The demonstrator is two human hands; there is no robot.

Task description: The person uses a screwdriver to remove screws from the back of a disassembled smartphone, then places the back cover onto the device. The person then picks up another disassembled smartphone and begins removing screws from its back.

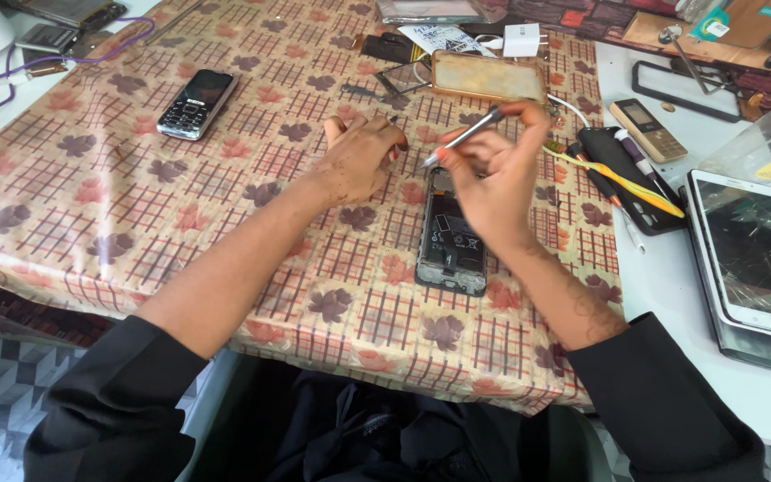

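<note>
An opened smartphone (451,243) lies back-up on the leaf-patterned tablecloth (136,205), its inner parts showing. My right hand (493,174) hovers over its top end and grips a slim silver screwdriver (464,137), tip pointing left and down. My left hand (360,156) rests on the cloth just left of the tip, fingers curled around something small and dark that I cannot make out.
A black keypad phone (195,103) lies to the left. A phone in a tan case (488,77), a white charger (522,39), a gold keypad phone (647,129), yellow-handled tweezers (617,178) and a cracked white tablet (754,254) lie to the right.
</note>
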